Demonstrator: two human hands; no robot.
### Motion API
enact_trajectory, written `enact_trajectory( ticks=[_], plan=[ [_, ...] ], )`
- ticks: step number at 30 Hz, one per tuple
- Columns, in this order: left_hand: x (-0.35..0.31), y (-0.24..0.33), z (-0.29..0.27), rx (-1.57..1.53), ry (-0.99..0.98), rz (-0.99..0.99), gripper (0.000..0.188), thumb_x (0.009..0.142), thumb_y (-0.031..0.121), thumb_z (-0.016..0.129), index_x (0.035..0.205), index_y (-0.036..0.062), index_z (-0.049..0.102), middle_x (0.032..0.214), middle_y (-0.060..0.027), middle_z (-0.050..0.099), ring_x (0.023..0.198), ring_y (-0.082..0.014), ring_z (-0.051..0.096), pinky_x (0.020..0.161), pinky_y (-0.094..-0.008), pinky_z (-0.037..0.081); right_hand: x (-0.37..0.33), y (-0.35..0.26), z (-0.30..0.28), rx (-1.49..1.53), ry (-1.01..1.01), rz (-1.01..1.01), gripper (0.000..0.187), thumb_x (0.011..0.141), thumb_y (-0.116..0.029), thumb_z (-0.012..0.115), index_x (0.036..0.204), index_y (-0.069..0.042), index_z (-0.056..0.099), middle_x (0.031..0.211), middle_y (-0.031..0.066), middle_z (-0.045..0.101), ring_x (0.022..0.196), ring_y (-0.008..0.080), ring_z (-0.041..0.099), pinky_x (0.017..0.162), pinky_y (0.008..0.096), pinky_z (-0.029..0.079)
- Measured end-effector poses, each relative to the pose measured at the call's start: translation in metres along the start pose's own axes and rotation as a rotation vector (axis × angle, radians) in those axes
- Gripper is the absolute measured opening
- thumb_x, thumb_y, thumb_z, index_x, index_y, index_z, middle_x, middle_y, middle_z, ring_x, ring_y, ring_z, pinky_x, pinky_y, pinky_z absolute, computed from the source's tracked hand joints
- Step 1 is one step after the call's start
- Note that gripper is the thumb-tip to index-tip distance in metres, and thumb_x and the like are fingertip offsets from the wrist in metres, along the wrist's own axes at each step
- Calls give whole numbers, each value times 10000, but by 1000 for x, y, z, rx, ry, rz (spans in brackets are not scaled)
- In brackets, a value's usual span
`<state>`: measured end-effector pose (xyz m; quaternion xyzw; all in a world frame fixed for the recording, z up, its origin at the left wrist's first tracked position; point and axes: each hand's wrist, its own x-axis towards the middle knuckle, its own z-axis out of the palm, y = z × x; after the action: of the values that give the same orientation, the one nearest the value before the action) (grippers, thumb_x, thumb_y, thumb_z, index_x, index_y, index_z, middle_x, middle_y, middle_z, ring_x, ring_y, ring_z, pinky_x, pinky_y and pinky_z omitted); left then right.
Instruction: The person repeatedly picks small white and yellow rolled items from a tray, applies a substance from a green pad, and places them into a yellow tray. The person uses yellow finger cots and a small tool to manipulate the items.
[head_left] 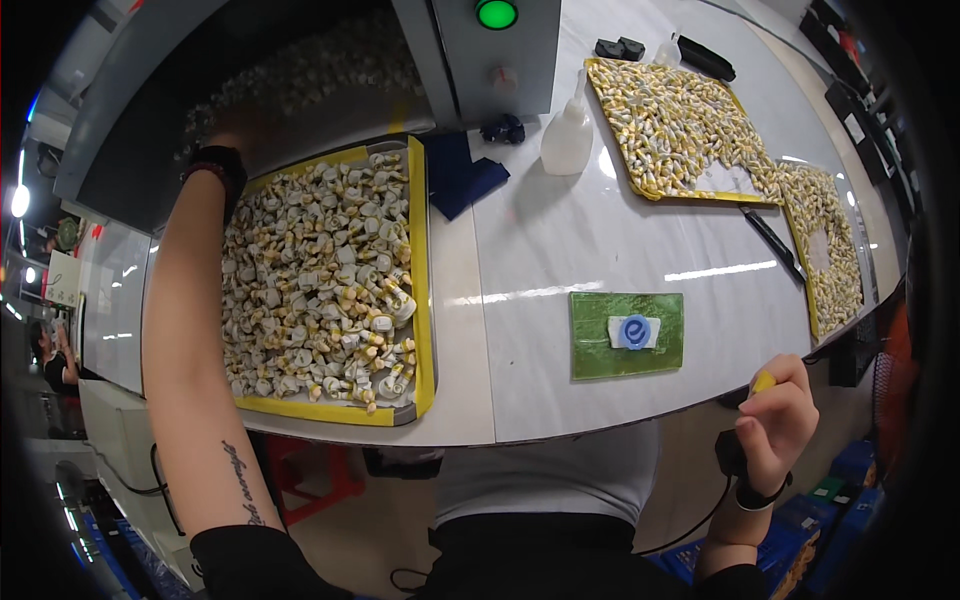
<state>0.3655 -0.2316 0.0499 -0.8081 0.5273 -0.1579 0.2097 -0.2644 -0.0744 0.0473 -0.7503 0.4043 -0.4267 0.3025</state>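
Observation:
At the far left my left arm reaches over a yellow-edged tray (418, 290) heaped with small white-and-yellow parts (320, 270). My left hand (240, 128) is inside the dark opening of a grey machine (500, 70), close to more small pale parts (330, 65); shadow hides its fingers. My right hand (780, 420) hangs in front of the table's right edge with its fingers curled. Something small and yellow (763, 382) shows at the fingertips; whether it is held or worn there I cannot make out.
A green mat (590, 345) bears a white pad with a blue round piece (635, 332). Behind stand a squeeze bottle (568, 140) and dark blue cloth (465, 180). Two more yellow-edged trays (700, 199) (803, 270) of small parts lie right, beside a black pen-like tool (775, 243).

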Motion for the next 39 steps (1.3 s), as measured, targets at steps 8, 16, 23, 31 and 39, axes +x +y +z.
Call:
enact_trajectory(
  ticks=[8,16,23,31,39],
  plan=[
    [-113,15,-104,-1191,-41,144,312,833,145,629,1097,-9,565,801,-19,603,588,-74,532,542,-223,446,17,-11,-38,-327,62,-90,190,707,-158,717,749,-25,588,761,69,470,672,162,447,616,258,333],
    [-308,98,-172,-1696,-533,1201,261,667,93,767,829,-68,641,766,-187,653,669,-273,636,639,-332,504,141,17,-44,-781,-316,-165,131,763,-63,626,877,-2,609,808,112,633,727,254,589,655,334,456],
    [-344,200,-92,-2340,-1193,1055,285,718,-27,728,983,-57,625,1013,-249,632,785,-227,660,689,-289,533,199,112,-46,-728,-403,-80,213,767,-77,633,958,16,629,917,174,651,851,303,622,749,358,488],
    [-369,219,-83,-2944,-1208,329,280,753,86,735,958,-36,588,964,-261,637,779,-191,646,715,-303,540,211,124,-20,-755,-376,-95,147,778,-65,643,861,37,578,754,127,623,681,216,601,634,324,476],
    [-368,217,-86,-2847,-1191,291,500,754,336,749,1020,-50,572,884,-202,666,742,-195,653,710,-277,531,204,118,-27,-783,-362,-126,120,834,-63,585,909,31,592,781,117,613,688,209,583,633,312,470]
  ],
)
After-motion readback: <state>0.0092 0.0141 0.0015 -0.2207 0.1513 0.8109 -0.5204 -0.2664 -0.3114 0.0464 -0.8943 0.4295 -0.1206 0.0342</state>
